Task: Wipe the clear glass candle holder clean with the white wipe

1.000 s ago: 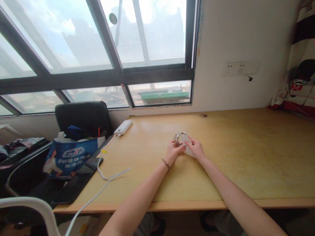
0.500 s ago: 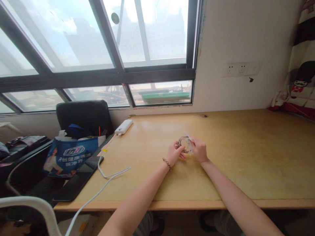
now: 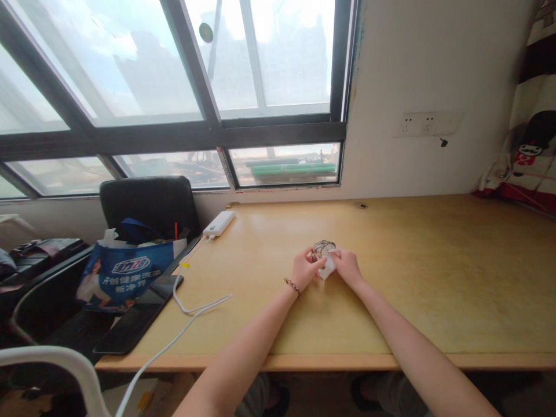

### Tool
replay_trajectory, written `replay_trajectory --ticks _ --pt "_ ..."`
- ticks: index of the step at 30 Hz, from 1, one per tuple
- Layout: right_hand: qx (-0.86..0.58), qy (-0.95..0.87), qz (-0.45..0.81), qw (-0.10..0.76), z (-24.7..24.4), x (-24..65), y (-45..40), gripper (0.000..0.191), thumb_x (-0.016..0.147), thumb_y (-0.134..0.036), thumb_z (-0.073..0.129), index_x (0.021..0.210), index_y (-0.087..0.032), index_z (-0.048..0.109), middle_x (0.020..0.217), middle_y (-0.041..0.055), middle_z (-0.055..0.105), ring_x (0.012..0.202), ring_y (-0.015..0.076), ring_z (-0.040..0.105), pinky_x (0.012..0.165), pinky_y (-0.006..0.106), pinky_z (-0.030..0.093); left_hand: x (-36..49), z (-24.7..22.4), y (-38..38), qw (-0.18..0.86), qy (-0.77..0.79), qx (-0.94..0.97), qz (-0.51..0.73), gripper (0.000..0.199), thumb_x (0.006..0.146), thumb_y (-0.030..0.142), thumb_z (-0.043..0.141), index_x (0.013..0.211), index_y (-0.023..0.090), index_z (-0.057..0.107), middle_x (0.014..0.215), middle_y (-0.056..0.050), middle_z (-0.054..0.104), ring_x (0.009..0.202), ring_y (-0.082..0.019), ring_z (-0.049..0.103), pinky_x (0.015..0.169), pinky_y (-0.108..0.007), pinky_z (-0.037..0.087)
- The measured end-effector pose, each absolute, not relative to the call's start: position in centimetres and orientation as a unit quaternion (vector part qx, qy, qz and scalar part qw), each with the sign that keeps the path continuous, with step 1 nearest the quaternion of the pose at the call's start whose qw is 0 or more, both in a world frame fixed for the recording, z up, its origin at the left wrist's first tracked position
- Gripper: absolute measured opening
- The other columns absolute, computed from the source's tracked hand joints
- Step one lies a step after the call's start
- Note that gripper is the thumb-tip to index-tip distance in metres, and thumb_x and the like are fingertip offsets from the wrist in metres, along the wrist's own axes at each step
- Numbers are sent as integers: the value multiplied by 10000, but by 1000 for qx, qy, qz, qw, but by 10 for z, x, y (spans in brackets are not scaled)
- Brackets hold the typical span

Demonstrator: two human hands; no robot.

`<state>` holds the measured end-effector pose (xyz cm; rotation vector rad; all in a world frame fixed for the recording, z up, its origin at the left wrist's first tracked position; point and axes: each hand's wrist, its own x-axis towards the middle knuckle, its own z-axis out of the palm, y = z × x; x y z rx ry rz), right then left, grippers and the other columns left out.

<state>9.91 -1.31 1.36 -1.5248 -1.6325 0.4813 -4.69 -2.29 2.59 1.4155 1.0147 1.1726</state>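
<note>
Fingers and thumb of my left hand [image 3: 305, 267] close on the left side of a small, round, see-through cup-like piece with dark markings [image 3: 322, 247]. It is held over the wooden table [image 3: 434, 278]. My right hand [image 3: 348, 267] pinches a white tissue-like sheet [image 3: 328, 266] against the right and near side of the round piece. The sheet covers part of it, so its full shape is hidden. A beaded bracelet [image 3: 293, 288] circles my left wrist.
A white power strip [image 3: 218, 223] lies near the table's back left, its white cable [image 3: 191, 313] looping over the left side. A black tablet-like slab [image 3: 134, 324] overlaps the left edge. Beyond it, a blue bag [image 3: 121, 275] rests on a black chair [image 3: 147, 202].
The white sheet has come down from behind the piece's upper right to its near side. The round piece has turned in my left hand, and my right hand has shifted slightly left.
</note>
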Motion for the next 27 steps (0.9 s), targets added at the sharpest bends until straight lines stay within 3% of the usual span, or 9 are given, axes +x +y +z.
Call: replay_trajectory --ticks 3,5,9,14,18,22,27 --pt "-591 -685 117 410 24 99 -20 335 788 -361 357 652 -164 591 573 42 596 512 137 486 502 229 298 -50 27 -21 510 426 577 473 278 634 378 631 757 139 560 494 17 563 293 -50 411 296 -147 292" --pt "-591 -684 109 414 27 99 -21 353 792 -385 352 670 -167 601 581 45 605 509 138 490 504 229 302 -50 29 -21 519 418 574 476 291 644 388 621 778 135 571 521 6 580 322 -55 435 316 -148 313" --pt "-613 -649 130 431 27 100 -19 342 770 -394 381 669 -163 611 581 34 609 522 140 504 507 226 319 -47 34 -22 540 372 591 470 314 638 344 635 874 141 599 759 -42 644 606 -124 579 481 -179 442" --pt "-650 -583 191 448 26 104 -15 371 699 -468 456 620 -145 619 519 20 584 491 134 496 460 214 321 -44 32 -19 576 324 596 456 446 569 240 700 991 159 581 963 -68 626 873 -187 574 737 -272 468" --pt "-630 -557 270 470 23 107 -8 455 644 -546 489 691 -124 653 563 28 608 518 142 516 463 210 345 -45 31 -15 602 321 564 466 419 570 273 702 949 130 597 932 -81 635 862 -194 584 777 -303 454" --pt "-600 -522 329 508 20 108 -3 558 717 -572 360 730 -101 659 578 42 611 521 145 518 467 218 359 -47 32 -15 627 323 537 463 385 612 341 668 917 114 615 932 -92 637 834 -191 592 760 -290 456" --pt "-565 -585 306 495 21 104 -9 433 730 -482 405 780 -133 658 628 18 625 558 138 522 507 210 369 -50 28 -13 620 345 548 443 368 664 414 605 850 98 636 855 -101 650 793 -195 598 717 -285 463"
